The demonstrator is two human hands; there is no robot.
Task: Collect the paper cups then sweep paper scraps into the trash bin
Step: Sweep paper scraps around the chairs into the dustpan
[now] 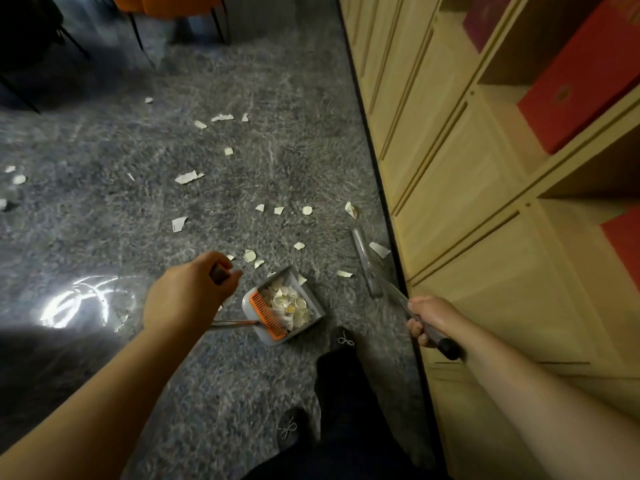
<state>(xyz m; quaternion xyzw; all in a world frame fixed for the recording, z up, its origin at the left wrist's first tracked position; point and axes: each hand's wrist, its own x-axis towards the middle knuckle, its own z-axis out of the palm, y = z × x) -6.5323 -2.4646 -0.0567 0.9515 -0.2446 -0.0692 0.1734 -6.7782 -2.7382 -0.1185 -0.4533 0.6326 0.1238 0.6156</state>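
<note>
Scrap-filled dustpan [313, 308] on carpet [138, 209]

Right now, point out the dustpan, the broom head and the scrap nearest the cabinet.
dustpan [313, 299]: head view, on its grey right wall.
broom head [367, 268]: head view, on the grey head by the cabinet base.
scrap [380, 249]: head view, middle of the white piece beside the broom head.

Torn white paper scraps [188, 177] lie scattered over the floor beyond the fingers [230, 271], more heaped in the grey plastic dustpan [313, 299] just beside them.

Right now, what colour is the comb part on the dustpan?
Orange, on the grey plastic dustpan; head view.
</note>
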